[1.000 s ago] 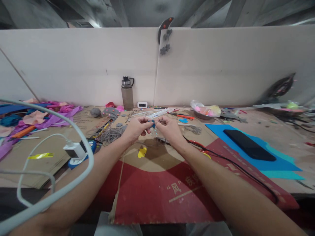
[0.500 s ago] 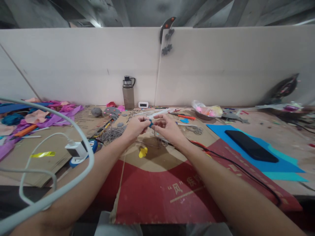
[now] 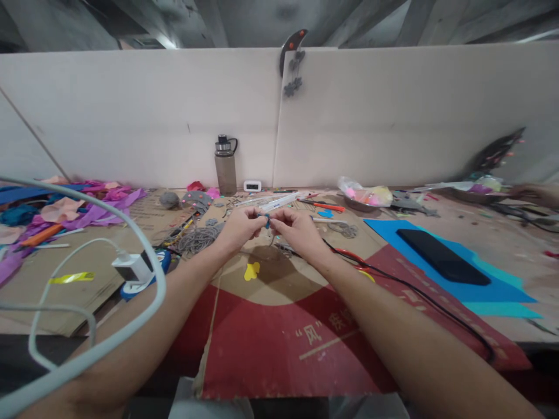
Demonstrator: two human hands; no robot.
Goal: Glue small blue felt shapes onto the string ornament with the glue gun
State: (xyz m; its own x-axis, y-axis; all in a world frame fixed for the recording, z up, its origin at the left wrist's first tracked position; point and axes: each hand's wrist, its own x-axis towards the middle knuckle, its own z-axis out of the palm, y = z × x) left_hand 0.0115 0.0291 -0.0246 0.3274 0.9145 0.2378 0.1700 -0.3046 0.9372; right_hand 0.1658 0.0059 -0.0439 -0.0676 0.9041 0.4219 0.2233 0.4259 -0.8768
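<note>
A small blue piece, too small to make out fully, sits between the fingertips of both hands above the cardboard. My left hand pinches it from the left, fingers curled. From the other side my right hand pinches it too, thumb and forefinger closed together. A thin grey strand hangs below the fingers. On the cardboard beneath lies a yellow cut-out shape. Left of my left hand is a tangle of grey cord.
A bottle and a small white clock stand by the partition. A phone rests on blue sheets at right. A white cable loops across the left. A co-worker's hand shows at far right.
The fingers of my right hand have closed in on the blue piece; they were more spread before. A co-worker's hand has come into view at the far right.
</note>
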